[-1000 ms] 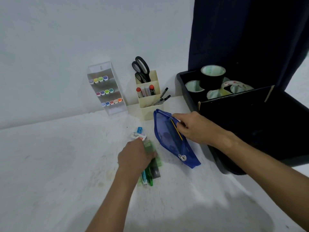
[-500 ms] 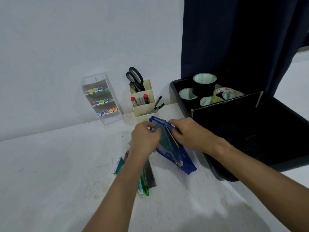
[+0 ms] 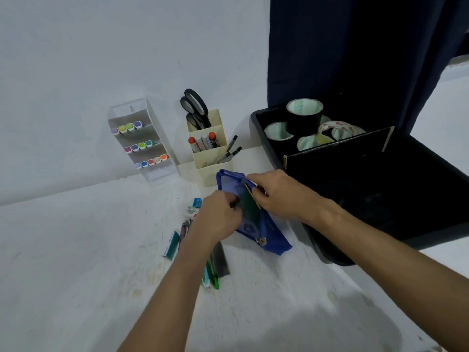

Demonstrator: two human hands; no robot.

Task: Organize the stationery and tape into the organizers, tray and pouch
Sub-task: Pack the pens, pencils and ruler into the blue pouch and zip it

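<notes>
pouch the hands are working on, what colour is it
Blue, with a translucent mesh front; the pouch shows in the head view.

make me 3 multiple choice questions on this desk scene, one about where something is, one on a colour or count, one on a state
1. Where are the scissors?
A. in the cream pen holder
B. in the black tray
C. flat on the table

2. What colour is the pouch?
A. red
B. blue
C. yellow

3. What is the right hand doing?
A. resting flat on the table
B. gripping the pouch's open edge
C. lifting a tape roll

Answers:
1. A, the black handles stick up out of the cream pen holder by the wall.
2. B, its fabric is blue where it lies between the hands.
3. B, its fingers curl over the pouch's edge while the left hand pushes a dark green item inside.
</notes>
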